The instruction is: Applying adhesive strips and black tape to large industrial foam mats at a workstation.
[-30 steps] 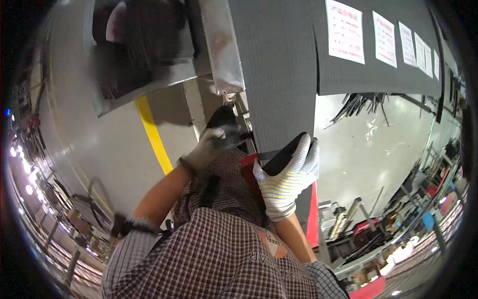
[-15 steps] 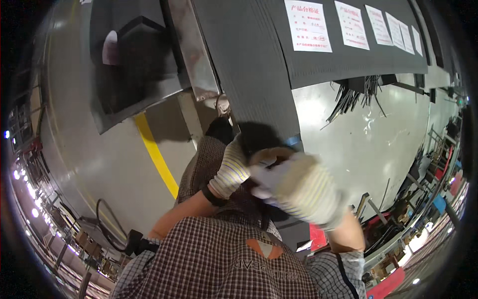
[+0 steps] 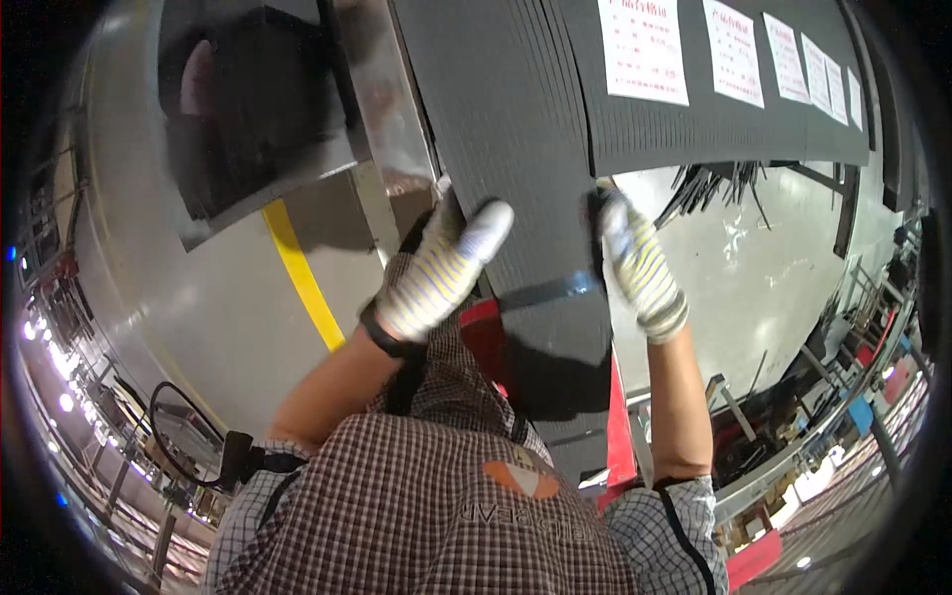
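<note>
left hand (image 3: 441,273): gloved, striped knit, fingers closed over left edge of dark ribbed sheet (image 3: 516,159)
right hand (image 3: 640,263): gloved, gripping same sheet's right edge
sheet: long dark panel, runs from top of view down between both hands, in front of checked shirt (image 3: 416,516)
floor: grey, yellow line (image 3: 297,273) left
papers (image 3: 643,50): white sheets on dark panels, upper right

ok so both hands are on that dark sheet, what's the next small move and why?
Probably draw the dark ribbed sheet a little further toward the body, keeping it level. The left hand grips its left edge and the right hand its right edge, both gloved, at about the same height. The sheet's far end lies on the stack of similar sheets, so an even pull seems safest.
</note>
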Tool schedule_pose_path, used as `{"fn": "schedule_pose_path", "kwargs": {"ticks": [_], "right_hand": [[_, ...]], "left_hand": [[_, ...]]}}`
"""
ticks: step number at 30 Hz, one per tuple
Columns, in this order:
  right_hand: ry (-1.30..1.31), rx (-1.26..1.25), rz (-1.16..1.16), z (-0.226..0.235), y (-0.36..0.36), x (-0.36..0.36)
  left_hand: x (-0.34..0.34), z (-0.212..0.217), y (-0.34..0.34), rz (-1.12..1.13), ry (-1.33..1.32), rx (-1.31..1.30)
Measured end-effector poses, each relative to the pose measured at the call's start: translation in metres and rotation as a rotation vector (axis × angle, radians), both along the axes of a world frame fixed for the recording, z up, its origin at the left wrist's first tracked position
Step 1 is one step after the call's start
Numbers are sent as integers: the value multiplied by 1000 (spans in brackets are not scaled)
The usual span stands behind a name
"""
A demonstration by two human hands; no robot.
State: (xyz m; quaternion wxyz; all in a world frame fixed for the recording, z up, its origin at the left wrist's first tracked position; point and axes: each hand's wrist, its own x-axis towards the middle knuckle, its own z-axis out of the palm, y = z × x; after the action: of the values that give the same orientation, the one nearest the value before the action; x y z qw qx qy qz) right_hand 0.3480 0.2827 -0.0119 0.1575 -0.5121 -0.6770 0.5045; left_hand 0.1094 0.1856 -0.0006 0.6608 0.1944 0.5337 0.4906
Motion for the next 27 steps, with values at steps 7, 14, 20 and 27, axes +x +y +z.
{"fn": "schedule_pose_path", "kwargs": {"ticks": [7, 14, 20, 27], "right_hand": [[-430, -14, 254, 68, 25, -57], [-656, -6, 405, 42, -12, -29], [-598, 142, 496, 36, -28, -10], [-625, 97, 291, 63, -83, 22]], "left_hand": [[5, 13, -1, -69, 211, 81], [23, -9, -21, 24, 123, 8], [31, -1, -83, -85, 338, -53], [33, 22, -136, -582, -11, -363]]}}
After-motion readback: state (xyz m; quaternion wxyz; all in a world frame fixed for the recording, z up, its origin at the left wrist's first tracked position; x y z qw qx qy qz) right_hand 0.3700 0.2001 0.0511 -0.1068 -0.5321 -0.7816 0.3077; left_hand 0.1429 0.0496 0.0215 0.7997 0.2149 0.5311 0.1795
